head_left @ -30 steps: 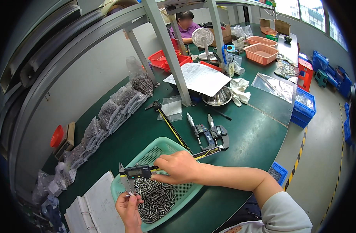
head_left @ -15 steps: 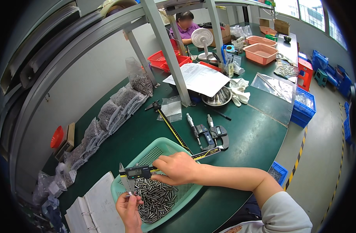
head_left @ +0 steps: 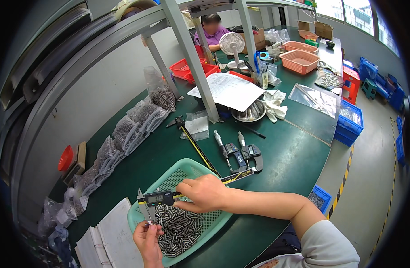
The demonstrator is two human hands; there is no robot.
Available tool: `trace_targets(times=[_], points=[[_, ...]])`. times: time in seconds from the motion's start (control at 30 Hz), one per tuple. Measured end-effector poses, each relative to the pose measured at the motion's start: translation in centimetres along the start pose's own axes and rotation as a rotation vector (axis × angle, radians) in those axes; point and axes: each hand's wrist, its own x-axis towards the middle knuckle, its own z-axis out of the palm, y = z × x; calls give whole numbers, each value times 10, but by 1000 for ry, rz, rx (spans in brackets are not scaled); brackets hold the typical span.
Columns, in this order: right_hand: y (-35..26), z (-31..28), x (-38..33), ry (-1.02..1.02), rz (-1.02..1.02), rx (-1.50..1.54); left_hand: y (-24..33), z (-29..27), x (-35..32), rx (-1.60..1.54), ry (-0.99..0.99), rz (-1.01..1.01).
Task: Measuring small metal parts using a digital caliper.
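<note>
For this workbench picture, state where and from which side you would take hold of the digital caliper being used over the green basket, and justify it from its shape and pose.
Grip the digital caliper by its slider body and beam, from the right, as the right hand does. The beam runs out rightward, while the jaws at the left end point down toward the left hand.

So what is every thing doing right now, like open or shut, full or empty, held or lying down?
Digital caliper: held by right hand, screen lit, jaws closed on a small metal pin.
Left hand: pinching that pin.
Green basket: partly filled with metal pins.
Two micrometers: lying unused on the table.
Metal bowl: upright, contents unclear.
White fan: upright; spinning or not, cannot tell.
Binder: lying open.
</note>
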Motion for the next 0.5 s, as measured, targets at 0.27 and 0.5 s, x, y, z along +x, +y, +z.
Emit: trace_targets(times=[0.27, 0.5], points=[[1, -1, 0, -55, -72, 27, 0, 2, 0, 119, -7, 27], [-3, -2, -2, -146, -199, 84, 0, 9, -1, 153, 53, 23]])
